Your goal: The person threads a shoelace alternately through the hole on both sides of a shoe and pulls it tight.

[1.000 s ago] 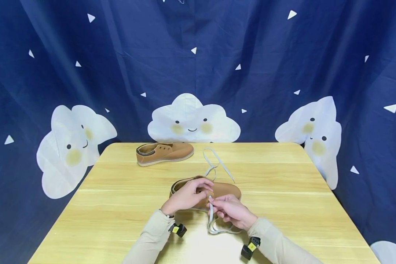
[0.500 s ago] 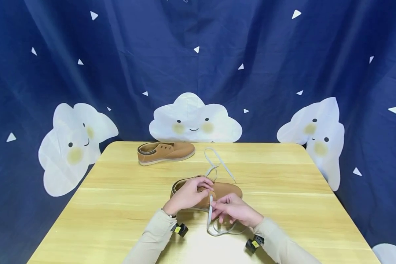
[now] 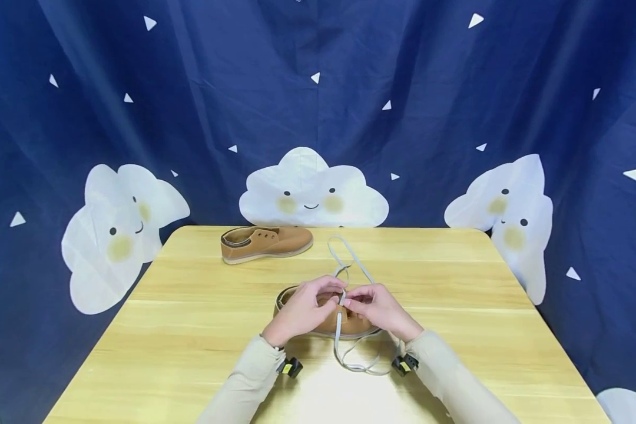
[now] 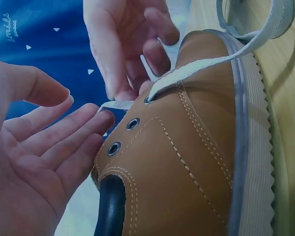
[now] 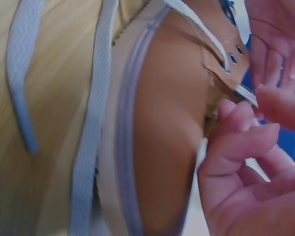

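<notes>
On the bench (image 3: 138, 353) lies a brown shoe (image 4: 186, 142), toe at three o'clock; a second shoe (image 3: 267, 244) sits beyond, at its eleven. The left hand (image 3: 302, 309) has loose fingers; the right hand (image 3: 384, 309) has fingers pinching the lace (image 4: 196, 69), threaded in the front eyelet (image 4: 148, 99).

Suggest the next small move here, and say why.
Probably straighten the white lace where a short strand lies between the left hand and the right hand. It runs through the front eyelet, while the two eyelets behind it on the shoe's near side are bare, so flattening that strand first seems sensible.
</notes>
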Demonstrator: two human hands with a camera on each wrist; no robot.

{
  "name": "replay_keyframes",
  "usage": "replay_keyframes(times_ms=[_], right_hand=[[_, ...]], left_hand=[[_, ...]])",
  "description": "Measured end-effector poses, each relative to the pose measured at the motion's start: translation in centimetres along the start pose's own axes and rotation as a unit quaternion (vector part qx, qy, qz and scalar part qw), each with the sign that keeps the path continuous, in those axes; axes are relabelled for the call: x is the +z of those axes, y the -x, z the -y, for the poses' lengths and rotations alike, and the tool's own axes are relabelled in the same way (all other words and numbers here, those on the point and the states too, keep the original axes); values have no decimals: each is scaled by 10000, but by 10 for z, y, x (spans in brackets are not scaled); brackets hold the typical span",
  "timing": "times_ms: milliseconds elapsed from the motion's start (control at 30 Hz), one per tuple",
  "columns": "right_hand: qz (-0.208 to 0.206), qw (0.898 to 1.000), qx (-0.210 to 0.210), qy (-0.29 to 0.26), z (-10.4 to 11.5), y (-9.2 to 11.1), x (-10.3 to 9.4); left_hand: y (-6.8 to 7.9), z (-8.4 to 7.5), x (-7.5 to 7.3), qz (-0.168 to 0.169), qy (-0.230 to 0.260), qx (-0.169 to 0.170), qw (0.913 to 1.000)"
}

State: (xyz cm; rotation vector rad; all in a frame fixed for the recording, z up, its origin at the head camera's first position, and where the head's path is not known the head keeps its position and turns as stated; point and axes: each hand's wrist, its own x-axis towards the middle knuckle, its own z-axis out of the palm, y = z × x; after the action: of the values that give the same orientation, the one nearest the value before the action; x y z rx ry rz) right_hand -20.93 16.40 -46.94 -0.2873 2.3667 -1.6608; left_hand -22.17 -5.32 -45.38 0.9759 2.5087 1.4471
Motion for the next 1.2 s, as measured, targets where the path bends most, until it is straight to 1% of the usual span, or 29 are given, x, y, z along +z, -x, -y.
replay_keyframes(times_ms=[167,267,367,433,533,633,700,767,833,967,1067,1200], right_hand=[[-140,9998,-68,-149,-2,-6,5],[-129,9997,-58,-222,-3,-7,6],[-129,9996,-84,-222,-2,-8,7],[-144,9994,-78,-294,-2,-9,7],[-170,9988,-67,-448,-1,-11,6],[-145,9978,-108,-636,0,-13,5],[-155,9969,-97,-762,2,-14,4],[-221,9958,-43,-883,4,-15,4],[-305,9946,43,-995,6,-16,3],[-311,9935,204,-1076,9,-17,2],[-194,9941,290,-1028,8,-17,1],[-53,9951,472,-864,6,-17,0]], left_hand=[[0,2,-2,138,61,212,9997],[0,4,-3,131,-87,314,9994],[0,7,-6,-83,-560,432,9975],[0,10,-7,-258,-963,474,9939],[-2,16,-8,-465,-1443,477,9873],[-2,21,-8,-460,-1787,421,9819],[-3,23,-7,-355,-1946,405,9794],[-3,25,-6,-253,-2145,450,9754],[-3,25,-6,-188,-2307,564,9712],[-4,27,-4,-212,-2528,713,9646],[-3,29,-3,-233,-2524,664,9651],[-3,29,-2,-179,-2496,506,9669]])
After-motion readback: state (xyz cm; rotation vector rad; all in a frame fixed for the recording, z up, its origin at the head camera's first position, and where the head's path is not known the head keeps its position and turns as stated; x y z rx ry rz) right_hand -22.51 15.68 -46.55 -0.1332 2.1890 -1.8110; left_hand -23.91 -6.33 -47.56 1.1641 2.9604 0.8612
